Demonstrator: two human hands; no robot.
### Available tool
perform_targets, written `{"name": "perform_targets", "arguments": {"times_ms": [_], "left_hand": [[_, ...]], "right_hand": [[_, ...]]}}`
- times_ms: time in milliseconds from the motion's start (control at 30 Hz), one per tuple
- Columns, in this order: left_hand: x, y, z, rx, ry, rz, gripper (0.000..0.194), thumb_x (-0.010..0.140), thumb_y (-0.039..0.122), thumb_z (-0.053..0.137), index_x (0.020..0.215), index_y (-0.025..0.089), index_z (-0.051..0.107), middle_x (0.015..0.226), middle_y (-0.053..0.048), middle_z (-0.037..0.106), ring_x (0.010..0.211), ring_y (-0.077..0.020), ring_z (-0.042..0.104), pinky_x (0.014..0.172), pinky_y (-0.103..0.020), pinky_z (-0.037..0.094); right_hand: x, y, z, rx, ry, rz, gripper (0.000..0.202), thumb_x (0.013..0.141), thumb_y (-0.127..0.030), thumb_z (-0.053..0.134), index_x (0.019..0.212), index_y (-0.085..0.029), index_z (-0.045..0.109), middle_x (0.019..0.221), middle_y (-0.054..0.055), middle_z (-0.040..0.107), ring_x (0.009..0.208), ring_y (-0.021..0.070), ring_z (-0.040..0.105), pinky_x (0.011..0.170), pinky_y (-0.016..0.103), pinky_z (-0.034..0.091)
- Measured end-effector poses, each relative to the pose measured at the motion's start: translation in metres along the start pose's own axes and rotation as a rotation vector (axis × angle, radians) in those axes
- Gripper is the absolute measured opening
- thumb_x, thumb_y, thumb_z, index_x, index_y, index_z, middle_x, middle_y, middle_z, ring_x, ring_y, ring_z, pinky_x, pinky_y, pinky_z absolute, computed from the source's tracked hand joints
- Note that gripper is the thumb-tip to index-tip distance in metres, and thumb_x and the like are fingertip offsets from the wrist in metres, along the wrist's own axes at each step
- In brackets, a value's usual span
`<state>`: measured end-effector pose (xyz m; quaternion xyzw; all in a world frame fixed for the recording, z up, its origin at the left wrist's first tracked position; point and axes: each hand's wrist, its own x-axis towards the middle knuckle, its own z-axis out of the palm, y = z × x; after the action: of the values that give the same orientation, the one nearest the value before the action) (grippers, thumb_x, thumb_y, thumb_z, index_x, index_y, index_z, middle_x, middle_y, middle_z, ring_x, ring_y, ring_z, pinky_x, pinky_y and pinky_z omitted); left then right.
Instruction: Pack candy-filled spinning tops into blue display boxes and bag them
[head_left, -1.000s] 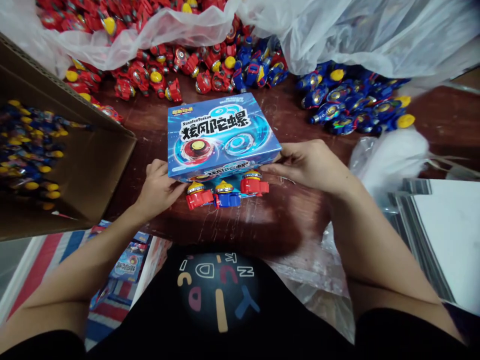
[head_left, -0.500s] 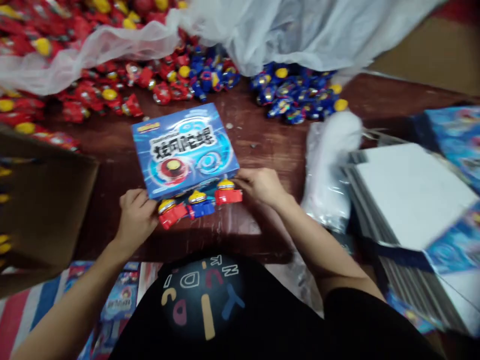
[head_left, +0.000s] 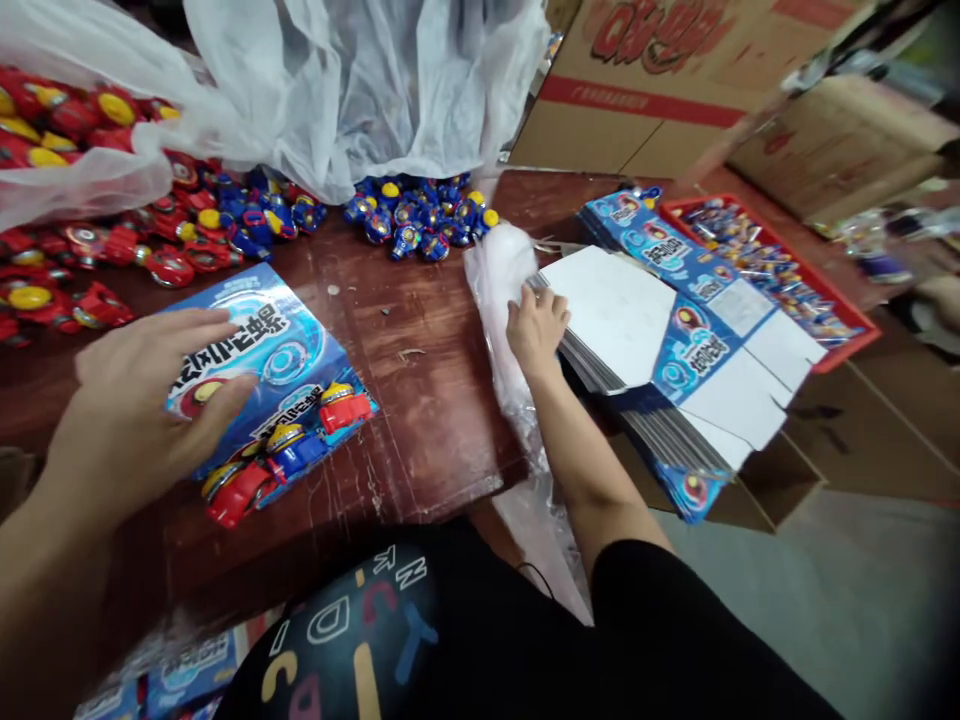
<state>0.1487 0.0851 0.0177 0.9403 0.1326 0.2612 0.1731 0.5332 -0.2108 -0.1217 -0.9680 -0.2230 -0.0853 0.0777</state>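
My left hand is over the left part of a blue printed box, its fingers spread and thumb apart. Along the box's near edge stand toys with yellow tops: a red one, a blue one and another red one. My right hand rests at the left edge of a stack of flat printed cardboard sheets, fingertips on the edge. The fingers are slightly bent and apart, with no sheet lifted.
Red toys and blue toys lie at the back beside white plastic sheeting. Clear plastic lies left of the stack. A red tray of wrapped pieces and cardboard boxes stand at the right.
My right hand has left the box's right corner and reached the cardboard stack. My left hand has moved from the near corner to above the box. The view has swung right.
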Motion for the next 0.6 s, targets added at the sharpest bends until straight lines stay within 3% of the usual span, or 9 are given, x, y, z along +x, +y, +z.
{"name": "perform_targets", "arguments": {"times_ms": [67, 133, 300, 400, 500, 600], "left_hand": [[0.017, 0.011, 0.010, 0.011, 0.015, 0.147, 0.043, 0.094, 0.053, 0.072, 0.132, 0.034, 0.072, 0.141, -0.004, 0.074, 0.130, -0.0419, 0.069, 0.120, -0.065, 0.047], [0.029, 0.021, 0.016, 0.031, -0.009, 0.233, 0.037, 0.097, 0.052, 0.070, 0.124, 0.026, 0.073, 0.135, -0.010, 0.077, 0.128, -0.0424, 0.071, 0.115, -0.063, 0.049], [0.033, 0.049, 0.018, 0.100, -0.076, 0.359, 0.029, 0.106, 0.046, 0.062, 0.123, 0.024, 0.072, 0.131, -0.009, 0.077, 0.130, -0.0374, 0.070, 0.110, -0.055, 0.048], [0.023, 0.055, 0.011, 0.195, -0.168, 0.399, 0.028, 0.111, 0.040, 0.055, 0.127, 0.022, 0.069, 0.132, -0.012, 0.075, 0.133, -0.0363, 0.068, 0.110, -0.054, 0.045], [0.015, 0.050, 0.005, 0.226, -0.214, 0.411, 0.027, 0.111, 0.040, 0.054, 0.128, 0.023, 0.067, 0.131, -0.011, 0.076, 0.133, -0.0368, 0.067, 0.110, -0.055, 0.044], [0.013, 0.047, 0.005, 0.230, -0.224, 0.418, 0.027, 0.111, 0.040, 0.053, 0.128, 0.024, 0.066, 0.130, -0.011, 0.076, 0.132, -0.0370, 0.067, 0.109, -0.056, 0.044]], "right_hand": [[0.018, 0.002, -0.004, -0.045, -0.008, -0.032, 0.057, 0.112, -0.045, 0.042, 0.149, -0.007, 0.063, 0.157, 0.029, 0.052, 0.144, 0.0482, 0.042, 0.115, 0.063, 0.034], [0.035, 0.000, -0.001, -0.084, -0.062, -0.101, 0.053, 0.110, -0.048, 0.052, 0.133, -0.005, 0.073, 0.148, 0.028, 0.060, 0.142, 0.0448, 0.043, 0.117, 0.059, 0.033], [0.048, -0.014, 0.023, -0.164, -0.165, -0.190, 0.037, 0.109, -0.043, 0.060, 0.125, -0.013, 0.072, 0.131, 0.014, 0.070, 0.131, 0.0292, 0.060, 0.118, 0.052, 0.042], [0.048, -0.015, 0.025, -0.197, -0.163, -0.162, 0.040, 0.108, -0.049, 0.062, 0.128, -0.015, 0.069, 0.131, 0.011, 0.070, 0.126, 0.0272, 0.064, 0.115, 0.051, 0.048], [0.053, -0.009, 0.017, -0.215, -0.120, -0.159, 0.047, 0.110, -0.042, 0.055, 0.143, -0.010, 0.063, 0.148, 0.020, 0.062, 0.142, 0.0326, 0.052, 0.122, 0.051, 0.038], [0.066, -0.010, 0.011, -0.242, -0.096, -0.124, 0.060, 0.110, -0.032, 0.053, 0.159, 0.002, 0.046, 0.169, 0.031, 0.039, 0.159, 0.0398, 0.030, 0.132, 0.057, 0.018]]}}
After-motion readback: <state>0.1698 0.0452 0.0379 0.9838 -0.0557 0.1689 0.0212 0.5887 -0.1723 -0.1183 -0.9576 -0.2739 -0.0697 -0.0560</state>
